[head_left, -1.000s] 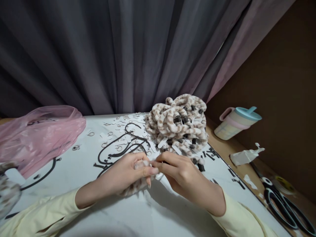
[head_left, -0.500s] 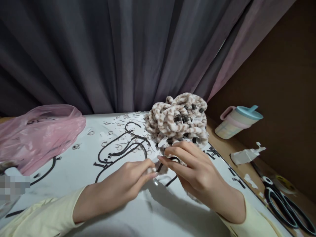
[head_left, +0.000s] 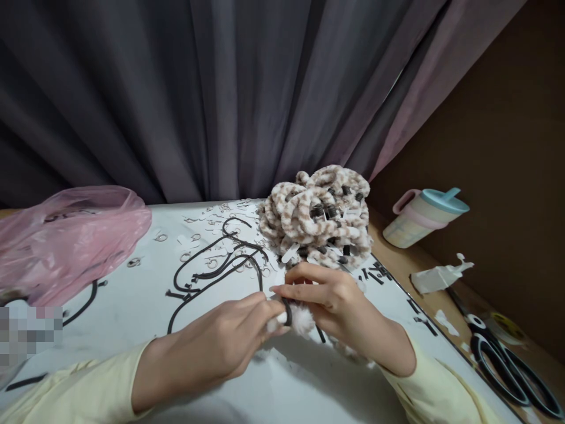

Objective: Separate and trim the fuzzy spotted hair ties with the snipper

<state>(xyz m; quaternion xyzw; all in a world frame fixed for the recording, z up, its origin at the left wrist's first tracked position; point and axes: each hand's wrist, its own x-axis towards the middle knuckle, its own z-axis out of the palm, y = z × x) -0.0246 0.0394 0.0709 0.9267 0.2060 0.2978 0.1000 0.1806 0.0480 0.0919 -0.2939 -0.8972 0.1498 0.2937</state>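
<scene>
My left hand (head_left: 225,344) and my right hand (head_left: 329,300) meet at the middle of the white table (head_left: 132,300), both pinched on one fluffy beige hair tie (head_left: 300,318) with a black band section between my fingertips. Just behind my right hand rises a pile of fluffy beige-and-brown hair ties (head_left: 320,221) with black parts and white tags. Black elastic cords (head_left: 212,268) and small metal rings lie scattered on the table beyond my left hand.
A pink plastic bag (head_left: 66,241) lies at the left. On the wooden surface to the right stand a lidded cup (head_left: 424,218), a crumpled tissue (head_left: 439,277) and black scissors (head_left: 507,368). Dark curtains hang behind.
Both hands have shifted slightly toward me with the hair tie, and my fingers have turned it so its black band now shows between them.
</scene>
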